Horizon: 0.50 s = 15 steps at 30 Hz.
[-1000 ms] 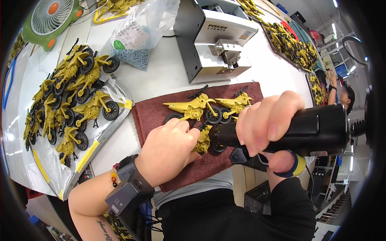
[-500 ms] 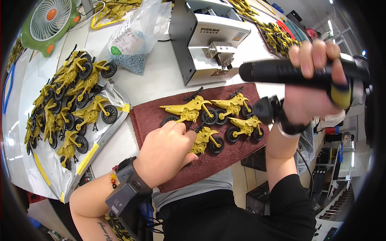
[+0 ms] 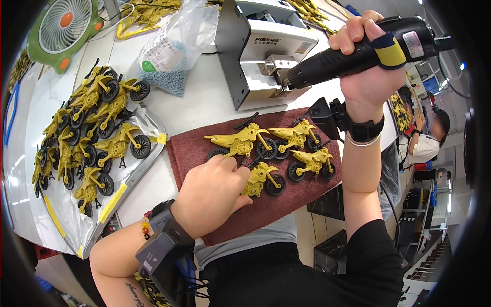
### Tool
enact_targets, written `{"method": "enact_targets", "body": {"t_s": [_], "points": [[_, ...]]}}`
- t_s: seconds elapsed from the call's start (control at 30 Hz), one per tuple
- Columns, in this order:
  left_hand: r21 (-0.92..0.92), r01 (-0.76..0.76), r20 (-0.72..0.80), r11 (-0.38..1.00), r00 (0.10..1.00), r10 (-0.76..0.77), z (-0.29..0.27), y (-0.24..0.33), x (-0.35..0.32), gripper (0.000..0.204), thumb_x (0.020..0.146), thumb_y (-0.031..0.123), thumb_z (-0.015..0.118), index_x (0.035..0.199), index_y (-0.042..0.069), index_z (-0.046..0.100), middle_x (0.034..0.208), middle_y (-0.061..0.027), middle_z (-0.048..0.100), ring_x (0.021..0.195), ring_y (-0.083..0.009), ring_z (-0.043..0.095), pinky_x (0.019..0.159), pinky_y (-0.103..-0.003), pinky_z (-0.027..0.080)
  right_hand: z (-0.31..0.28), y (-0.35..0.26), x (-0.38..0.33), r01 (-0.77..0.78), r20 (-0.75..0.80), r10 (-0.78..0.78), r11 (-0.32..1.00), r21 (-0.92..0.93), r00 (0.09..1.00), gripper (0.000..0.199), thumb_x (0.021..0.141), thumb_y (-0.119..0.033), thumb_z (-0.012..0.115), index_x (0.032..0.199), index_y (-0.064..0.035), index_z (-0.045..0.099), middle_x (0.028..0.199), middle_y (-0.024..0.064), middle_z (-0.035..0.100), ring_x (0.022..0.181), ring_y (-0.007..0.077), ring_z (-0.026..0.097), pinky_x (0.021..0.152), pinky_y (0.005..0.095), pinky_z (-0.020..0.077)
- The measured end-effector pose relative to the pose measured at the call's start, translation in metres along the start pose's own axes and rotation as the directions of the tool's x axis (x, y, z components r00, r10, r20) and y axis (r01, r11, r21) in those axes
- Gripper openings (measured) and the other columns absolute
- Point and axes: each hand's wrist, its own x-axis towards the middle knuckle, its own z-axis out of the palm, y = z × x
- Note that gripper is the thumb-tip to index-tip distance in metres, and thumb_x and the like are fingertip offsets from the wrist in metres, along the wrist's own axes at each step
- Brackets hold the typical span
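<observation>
In my right hand (image 3: 369, 84) is a black electric screwdriver (image 3: 330, 65), the fingers wrapped round its body by a yellow band. Its front end points left and meets the metal outlet block (image 3: 279, 65) of a screw feeder (image 3: 273, 43); whether the bit touches a screw is hidden. My left hand (image 3: 208, 193) rests closed on the near-left toy motorcycle (image 3: 260, 179), yellow with black wheels, covering its rear part. Three more toy motorcycles lie beside it on the brown cloth: one behind (image 3: 240, 141), one at the back right (image 3: 296, 134) and one at the right (image 3: 310, 160).
A tray (image 3: 134, 176) at the left carries a pile of yellow toy motorcycles (image 3: 76, 128). Behind it stand a green fan (image 3: 64, 30) and a clear bag of small blue-grey screws (image 3: 166, 74). The brown cloth (image 3: 276, 207) covers the table's front edge. Another person (image 3: 427, 143) is at the far right.
My right hand has swung the screwdriver from the right toward the feeder, so its front end now reaches the outlet block. My left hand stays on the same toy motorcycle.
</observation>
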Motion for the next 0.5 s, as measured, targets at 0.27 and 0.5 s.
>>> {"method": "enact_targets", "body": {"t_s": [0.27,0.5], "points": [[0.015,-0.002,-0.009,1.0,1.0,0.003,0.001,0.002,0.001,0.032,0.068,0.029,0.073,0.086,0.007,0.06,0.079,-0.0072,0.053,0.083,-0.0257,0.055,0.067,-0.037,0.047,0.022,-0.05,-0.058,-0.178,0.19,0.15,0.974,0.14,0.97,0.025,0.078,-0.016,0.063,0.085,-0.0093,0.04,0.075,0.0031,0.047,0.056,0.012,0.047,0.062,0.0293,0.0378],[0.012,-0.001,-0.031,1.0,1.0,0.001,0.001,0.001,0.0,0.033,0.066,0.029,0.074,0.086,0.006,0.06,0.079,-0.0067,0.053,0.082,-0.0257,0.054,0.066,-0.037,0.047,0.015,-0.056,-0.101,-0.235,0.32,0.175,0.959,0.158,0.931,0.034,0.073,-0.013,0.073,0.091,-0.009,0.045,0.075,0.0045,0.054,0.059,0.017,0.056,0.061,0.031,0.0443]]}}
